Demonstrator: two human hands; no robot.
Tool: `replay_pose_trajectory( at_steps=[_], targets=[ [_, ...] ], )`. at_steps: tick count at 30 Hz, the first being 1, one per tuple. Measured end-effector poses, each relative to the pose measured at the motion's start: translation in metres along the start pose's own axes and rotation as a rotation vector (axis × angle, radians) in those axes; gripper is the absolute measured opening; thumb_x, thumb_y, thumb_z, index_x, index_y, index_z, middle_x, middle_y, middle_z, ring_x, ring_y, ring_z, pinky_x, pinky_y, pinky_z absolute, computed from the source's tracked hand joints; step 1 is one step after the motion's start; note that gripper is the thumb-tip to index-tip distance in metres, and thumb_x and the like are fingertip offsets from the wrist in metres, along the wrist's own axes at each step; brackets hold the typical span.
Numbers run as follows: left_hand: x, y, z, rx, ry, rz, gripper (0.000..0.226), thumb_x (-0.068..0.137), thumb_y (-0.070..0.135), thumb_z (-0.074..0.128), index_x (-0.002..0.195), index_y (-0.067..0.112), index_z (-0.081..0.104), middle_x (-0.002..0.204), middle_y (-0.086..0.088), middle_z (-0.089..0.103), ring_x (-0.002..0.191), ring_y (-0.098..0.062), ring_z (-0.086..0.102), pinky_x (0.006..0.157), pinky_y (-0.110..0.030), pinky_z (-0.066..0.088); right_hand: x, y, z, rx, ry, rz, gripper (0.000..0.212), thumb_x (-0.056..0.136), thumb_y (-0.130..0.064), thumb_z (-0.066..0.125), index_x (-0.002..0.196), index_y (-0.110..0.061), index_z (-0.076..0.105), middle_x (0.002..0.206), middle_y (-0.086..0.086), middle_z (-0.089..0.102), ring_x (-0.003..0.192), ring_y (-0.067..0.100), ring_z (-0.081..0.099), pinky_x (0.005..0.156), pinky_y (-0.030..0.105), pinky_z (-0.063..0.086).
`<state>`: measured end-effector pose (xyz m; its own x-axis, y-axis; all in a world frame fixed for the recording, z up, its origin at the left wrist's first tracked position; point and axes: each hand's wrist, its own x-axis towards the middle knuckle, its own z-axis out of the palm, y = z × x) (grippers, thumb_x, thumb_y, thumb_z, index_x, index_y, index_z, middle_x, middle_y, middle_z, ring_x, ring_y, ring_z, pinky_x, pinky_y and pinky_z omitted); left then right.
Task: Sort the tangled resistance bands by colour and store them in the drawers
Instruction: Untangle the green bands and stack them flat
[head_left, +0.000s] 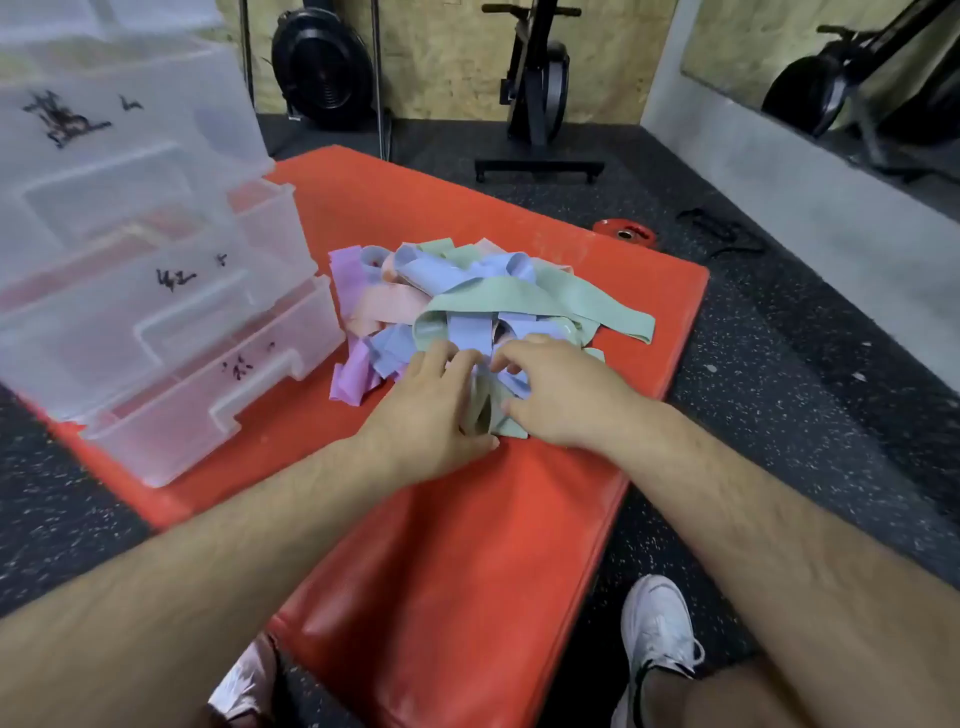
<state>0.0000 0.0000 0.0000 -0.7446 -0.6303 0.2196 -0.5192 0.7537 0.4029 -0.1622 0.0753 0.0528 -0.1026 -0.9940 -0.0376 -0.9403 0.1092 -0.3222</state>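
Sorting looks to be at its start. The tangled bands (483, 301) are heaped mid-way up the red mat (519, 519), and the clear drawers (171, 332) stand pulled out at nine o'clock (no bands show inside). The next move calls for teasing one colour loose. The left hand (431, 410) lays near-straight fingers on the heap's six-o'clock edge. The right hand (561, 395) curls its fingers into the tangle; I cannot tell whether they grip a band.

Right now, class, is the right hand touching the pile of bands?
Touching. The head view shows the right hand at the near edge of the pile, its fingers curled into the bands with no gap.
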Motion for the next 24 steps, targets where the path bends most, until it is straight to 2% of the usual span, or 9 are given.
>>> replay_pose_trajectory(
  at_steps=[3, 6, 8, 12, 14, 16, 19, 21, 24],
  targets=[
    [-0.006, 0.002, 0.004, -0.053, -0.066, -0.006, 0.074, 0.067, 0.039, 0.084, 0.123, 0.013, 0.044, 0.114, -0.005, 0.043, 0.100, -0.022, 0.045, 0.085, -0.035, 0.044, -0.004, -0.002, 0.007, -0.040, -0.037, -0.005, 0.030, 0.090, -0.030, 0.060, 0.120, -0.024, 0.059, 0.123, -0.004, 0.057, 0.111, 0.020, 0.059, 0.089, 0.040, 0.050],
    [-0.008, 0.006, 0.007, -0.027, -0.035, -0.010, 0.035, 0.084, 0.019, 0.068, 0.107, 0.012, 0.043, 0.100, -0.006, 0.050, 0.089, -0.026, 0.054, 0.075, -0.041, 0.048, -0.007, -0.004, 0.013, -0.032, -0.086, 0.012, 0.043, 0.083, -0.030, 0.070, 0.124, -0.022, 0.058, 0.120, -0.003, 0.058, 0.109, 0.020, 0.058, 0.088, 0.037, 0.049],
    [-0.010, 0.008, 0.001, -0.062, 0.032, -0.046, 0.024, 0.087, 0.013, 0.060, 0.106, 0.011, 0.046, 0.092, -0.003, 0.053, 0.082, -0.026, 0.057, 0.067, -0.038, 0.044, -0.007, -0.003, 0.014, -0.021, -0.059, 0.010, 0.045, 0.080, -0.034, 0.074, 0.121, -0.022, 0.058, 0.117, -0.004, 0.057, 0.105, 0.021, 0.060, 0.087, 0.038, 0.050],
    [-0.005, 0.017, -0.028, -0.257, 0.131, -0.167, 0.032, 0.084, 0.004, 0.060, 0.111, 0.020, 0.051, 0.087, 0.004, 0.061, 0.073, -0.009, 0.055, 0.062, -0.024, 0.043, -0.004, -0.003, 0.012, 0.067, 0.032, -0.001, 0.041, 0.085, -0.037, 0.072, 0.122, -0.027, 0.057, 0.118, -0.006, 0.054, 0.098, 0.017, 0.060, 0.085, 0.040, 0.052],
    [-0.003, 0.022, -0.046, -0.410, 0.211, -0.195, 0.037, 0.081, 0.001, 0.059, 0.111, 0.023, 0.055, 0.086, 0.006, 0.063, 0.074, -0.007, 0.059, 0.065, -0.020, 0.049, -0.002, -0.004, 0.007, 0.117, 0.117, -0.028, 0.028, 0.091, -0.036, 0.065, 0.117, -0.028, 0.058, 0.111, -0.006, 0.053, 0.097, 0.017, 0.057, 0.084, 0.040, 0.051],
    [-0.003, 0.025, -0.063, -0.521, 0.280, -0.208, 0.039, 0.081, 0.000, 0.061, 0.109, 0.028, 0.059, 0.085, 0.008, 0.066, 0.078, -0.006, 0.062, 0.070, -0.022, 0.052, 0.001, -0.005, 0.000, 0.157, 0.237, -0.076, 0.013, 0.096, -0.033, 0.057, 0.106, -0.027, 0.062, 0.104, -0.007, 0.054, 0.098, 0.019, 0.056, 0.085, 0.042, 0.050],
    [-0.003, 0.029, -0.082, -0.672, 0.377, -0.202, 0.036, 0.084, 0.000, 0.063, 0.106, 0.029, 0.062, 0.087, 0.010, 0.069, 0.080, -0.013, 0.067, 0.072, -0.032, 0.056, 0.003, -0.012, -0.013, 0.258, 0.391, -0.157, 0.012, 0.097, -0.028, 0.050, 0.091, -0.025, 0.060, 0.096, -0.008, 0.058, 0.093, 0.018, 0.055, 0.082, 0.045, 0.049],
    [-0.006, 0.031, -0.089, -0.720, 0.435, -0.171, 0.031, 0.086, 0.001, 0.065, 0.105, 0.025, 0.064, 0.093, 0.005, 0.071, 0.087, -0.020, 0.068, 0.077, -0.040, 0.058, 0.002, -0.018, -0.019, 0.313, 0.467, -0.195, 0.012, 0.099, -0.024, 0.049, 0.090, -0.023, 0.057, 0.091, -0.012, 0.058, 0.088, 0.015, 0.055, 0.079, 0.046, 0.049],
    [-0.011, 0.033, -0.094, -0.746, 0.481, -0.131, 0.025, 0.089, 0.005, 0.066, 0.107, 0.022, 0.065, 0.094, 0.004, 0.072, 0.091, -0.024, 0.068, 0.085, -0.043, 0.057, -0.001, -0.028, -0.022, 0.401, 0.537, -0.234, 0.012, 0.101, -0.019, 0.049, 0.091, -0.021, 0.056, 0.085, -0.013, 0.059, 0.082, 0.013, 0.055, 0.075, 0.045, 0.048]
  ],
)
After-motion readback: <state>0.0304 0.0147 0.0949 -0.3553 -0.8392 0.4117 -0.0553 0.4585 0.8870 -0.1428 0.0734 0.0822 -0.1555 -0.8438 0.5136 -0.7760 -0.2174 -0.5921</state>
